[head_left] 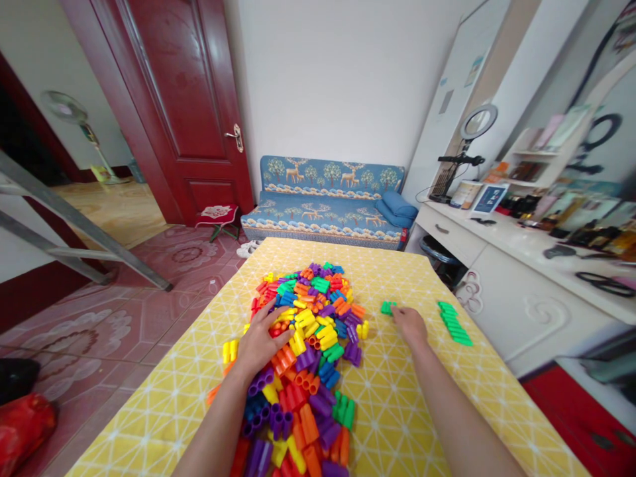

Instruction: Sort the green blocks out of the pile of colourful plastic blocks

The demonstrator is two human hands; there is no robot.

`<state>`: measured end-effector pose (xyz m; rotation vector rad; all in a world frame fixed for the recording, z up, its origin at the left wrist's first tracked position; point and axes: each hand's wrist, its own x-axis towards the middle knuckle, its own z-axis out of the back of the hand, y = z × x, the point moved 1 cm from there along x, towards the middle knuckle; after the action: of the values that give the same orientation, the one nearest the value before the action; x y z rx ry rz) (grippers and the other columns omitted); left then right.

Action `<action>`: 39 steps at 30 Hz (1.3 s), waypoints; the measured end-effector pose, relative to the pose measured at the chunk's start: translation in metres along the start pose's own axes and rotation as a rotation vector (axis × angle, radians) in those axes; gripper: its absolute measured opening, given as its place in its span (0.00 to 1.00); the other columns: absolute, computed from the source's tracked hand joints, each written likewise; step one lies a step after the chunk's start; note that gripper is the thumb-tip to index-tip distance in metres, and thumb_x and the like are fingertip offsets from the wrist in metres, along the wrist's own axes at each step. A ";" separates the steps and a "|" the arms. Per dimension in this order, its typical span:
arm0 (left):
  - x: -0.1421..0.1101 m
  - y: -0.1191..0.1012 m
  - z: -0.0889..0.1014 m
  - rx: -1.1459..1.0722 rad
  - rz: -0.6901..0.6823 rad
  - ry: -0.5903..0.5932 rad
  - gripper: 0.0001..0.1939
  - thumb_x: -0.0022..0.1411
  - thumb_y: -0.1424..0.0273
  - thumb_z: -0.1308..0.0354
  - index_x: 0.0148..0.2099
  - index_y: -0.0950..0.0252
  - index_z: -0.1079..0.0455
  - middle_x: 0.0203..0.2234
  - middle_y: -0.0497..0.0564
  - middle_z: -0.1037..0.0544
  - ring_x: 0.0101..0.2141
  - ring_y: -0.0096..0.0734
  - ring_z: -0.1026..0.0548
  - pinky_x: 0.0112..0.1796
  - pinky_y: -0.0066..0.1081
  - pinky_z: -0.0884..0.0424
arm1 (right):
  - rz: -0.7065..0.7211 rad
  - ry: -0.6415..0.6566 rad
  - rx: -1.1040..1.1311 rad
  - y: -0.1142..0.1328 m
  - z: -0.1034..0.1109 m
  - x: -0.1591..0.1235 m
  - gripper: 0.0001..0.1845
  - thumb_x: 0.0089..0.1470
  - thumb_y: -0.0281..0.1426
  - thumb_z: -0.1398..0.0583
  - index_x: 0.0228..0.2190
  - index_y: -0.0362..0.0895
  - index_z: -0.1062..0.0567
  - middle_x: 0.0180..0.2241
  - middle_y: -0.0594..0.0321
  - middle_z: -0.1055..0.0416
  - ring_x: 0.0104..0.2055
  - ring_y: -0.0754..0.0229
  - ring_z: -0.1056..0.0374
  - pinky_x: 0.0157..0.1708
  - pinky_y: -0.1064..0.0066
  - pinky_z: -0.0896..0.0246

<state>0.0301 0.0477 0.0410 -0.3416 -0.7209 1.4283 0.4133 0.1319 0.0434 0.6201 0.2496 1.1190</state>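
A big heap of coloured plastic tube blocks [308, 344] lies on a table with a yellow patterned cloth [397, 411]. My left hand [261, 341] rests flat on the heap's left side, fingers spread over orange and yellow blocks. My right hand [410, 324] reaches to the right of the heap, its fingertips at a single green block [387, 307] on the cloth; I cannot tell whether they grip it. Further right, a row of joined green blocks [454, 323] lies on the cloth.
A white dressing table [501, 265] with a ring light [477, 122] and clutter stands at the right. A blue patterned sofa [328, 205] sits beyond the table. A red door [183, 106], a small stool [217, 215] and metal ladder rails [74, 225] are at the left.
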 end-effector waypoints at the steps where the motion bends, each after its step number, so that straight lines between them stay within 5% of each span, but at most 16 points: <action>1: 0.000 0.001 0.000 -0.002 -0.002 -0.001 0.26 0.57 0.58 0.41 0.59 0.52 0.34 0.63 0.49 0.41 0.60 0.43 0.38 0.58 0.44 0.38 | -0.022 0.033 -0.045 -0.009 0.006 0.005 0.19 0.50 0.44 0.41 0.19 0.43 0.25 0.23 0.51 0.26 0.32 0.47 0.28 0.32 0.62 0.38; 5: 0.000 0.001 -0.001 -0.002 -0.008 -0.003 0.26 0.57 0.59 0.41 0.58 0.52 0.34 0.63 0.49 0.41 0.60 0.44 0.38 0.58 0.43 0.39 | 0.008 0.065 -0.154 -0.027 0.018 0.017 0.16 0.48 0.44 0.40 0.25 0.44 0.22 0.30 0.50 0.24 0.38 0.45 0.28 0.36 0.59 0.37; 9: 0.000 0.001 0.000 0.004 -0.002 -0.003 0.26 0.57 0.58 0.41 0.58 0.52 0.34 0.64 0.48 0.42 0.60 0.44 0.38 0.58 0.43 0.38 | 0.397 0.096 -0.068 -0.027 0.009 0.019 0.26 0.46 0.31 0.38 0.50 0.46 0.27 0.53 0.54 0.31 0.49 0.52 0.31 0.46 0.62 0.36; 15: 0.000 0.000 0.001 0.007 -0.007 0.007 0.26 0.58 0.57 0.42 0.59 0.53 0.35 0.64 0.50 0.43 0.60 0.43 0.39 0.58 0.43 0.39 | 0.590 0.186 -0.092 -0.028 -0.013 0.013 0.29 0.41 0.16 0.43 0.44 0.50 0.22 0.49 0.62 0.27 0.53 0.56 0.33 0.54 0.62 0.42; 22: 0.000 0.001 0.000 0.016 0.005 0.009 0.27 0.57 0.58 0.41 0.59 0.52 0.34 0.64 0.49 0.42 0.60 0.44 0.38 0.58 0.43 0.38 | 0.413 0.050 -0.178 -0.040 -0.003 0.014 0.23 0.51 0.29 0.41 0.50 0.44 0.27 0.46 0.52 0.30 0.44 0.52 0.30 0.43 0.64 0.36; 29: 0.000 0.000 0.000 0.003 -0.002 -0.008 0.27 0.57 0.58 0.41 0.59 0.52 0.34 0.63 0.48 0.41 0.60 0.44 0.38 0.58 0.43 0.38 | -0.116 -0.357 -0.259 -0.087 0.045 0.049 0.28 0.51 0.45 0.41 0.50 0.45 0.30 0.44 0.47 0.29 0.45 0.43 0.31 0.37 0.59 0.36; 33: 0.000 -0.001 0.000 0.002 -0.001 -0.007 0.27 0.57 0.58 0.41 0.59 0.52 0.34 0.63 0.49 0.41 0.60 0.45 0.38 0.57 0.43 0.38 | -0.213 -0.338 -0.285 -0.109 0.048 0.056 0.31 0.49 0.48 0.42 0.49 0.42 0.29 0.44 0.44 0.28 0.47 0.39 0.33 0.39 0.53 0.36; 39: -0.001 -0.004 0.002 0.000 -0.001 -0.016 0.27 0.57 0.58 0.40 0.58 0.53 0.33 0.63 0.50 0.40 0.60 0.45 0.38 0.57 0.44 0.38 | -0.218 -0.318 -0.308 -0.111 0.041 0.050 0.32 0.51 0.49 0.43 0.52 0.41 0.32 0.48 0.41 0.32 0.52 0.37 0.36 0.43 0.49 0.38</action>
<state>0.0325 0.0455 0.0448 -0.3299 -0.7337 1.4318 0.5393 0.1303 0.0182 0.4735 -0.1266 0.8136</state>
